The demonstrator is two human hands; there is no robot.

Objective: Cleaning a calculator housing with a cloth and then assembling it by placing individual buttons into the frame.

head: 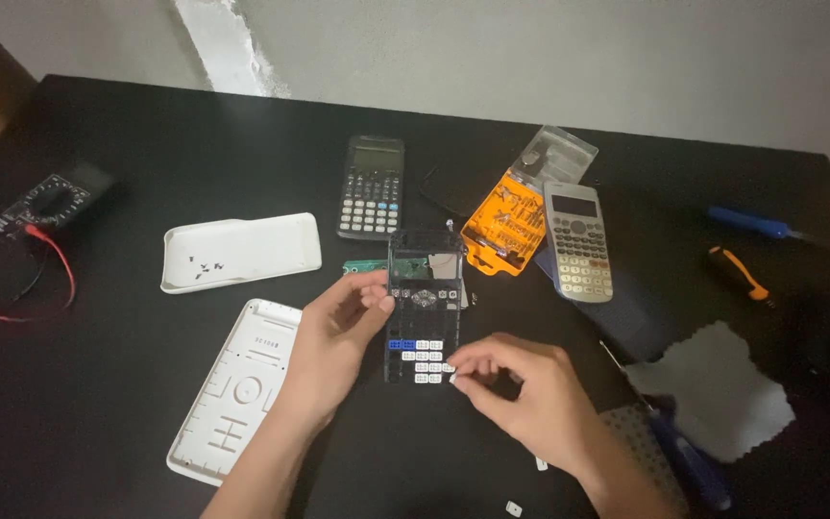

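Note:
My left hand (333,341) grips the left edge of a black calculator front panel (425,288), held face down near the table's middle. The panel has a clear window at the top and rows of white and blue key caps set into its lower half. My right hand (521,389) pinches at a small white key cap (449,368) at the panel's lower right corner. A green circuit board (362,267) lies just behind the panel.
A white back cover (237,389) lies at left, a white lid (242,252) holding small screws behind it. Beyond are a black calculator (372,187), a grey calculator (578,242), an orange bit case (501,226), a multimeter (45,202), screwdrivers (737,272) and a grey cloth (722,389).

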